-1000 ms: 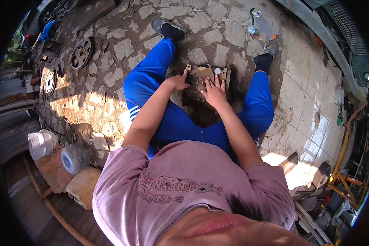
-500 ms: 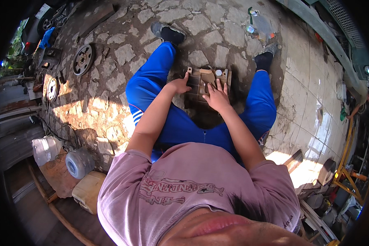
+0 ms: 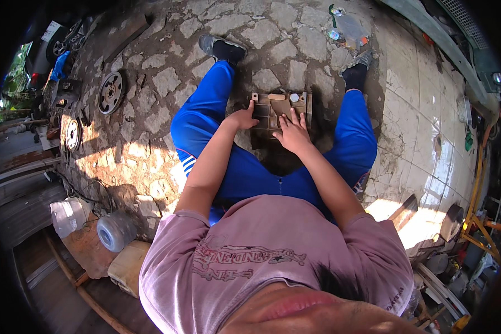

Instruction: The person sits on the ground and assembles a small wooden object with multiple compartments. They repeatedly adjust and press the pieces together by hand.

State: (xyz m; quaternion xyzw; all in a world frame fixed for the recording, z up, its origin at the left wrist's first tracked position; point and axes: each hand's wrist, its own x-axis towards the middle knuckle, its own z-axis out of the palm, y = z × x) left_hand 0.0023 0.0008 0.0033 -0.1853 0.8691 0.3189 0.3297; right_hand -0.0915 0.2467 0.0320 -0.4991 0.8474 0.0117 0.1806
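Note:
Between my legs on the stone ground sits a brownish box-like block (image 3: 265, 133), its top divided into squarish cells. My left hand (image 3: 242, 118) rests at its left edge, index finger stretched along the side toward the far corner, holding nothing. My right hand (image 3: 293, 134) lies palm down over its right part with fingers spread, touching a flat brown piece (image 3: 281, 106). Along the far edge are a small tan bar (image 3: 276, 97) and a white roundish cap (image 3: 294, 97). My palm and fingers hide part of the top.
Two wheel-like metal discs lie to the left, one grey (image 3: 112, 93) and one paler (image 3: 72, 134). A clear plastic jug (image 3: 117, 230) and a yellowish jerrycan (image 3: 129, 268) stand at lower left. Tiled floor (image 3: 423, 128) runs along the right. Litter (image 3: 348, 30) lies beyond my right foot.
The whole view has shifted slightly. My right hand's fingers sit a little differently on the block's top; my left hand stays at the left edge.

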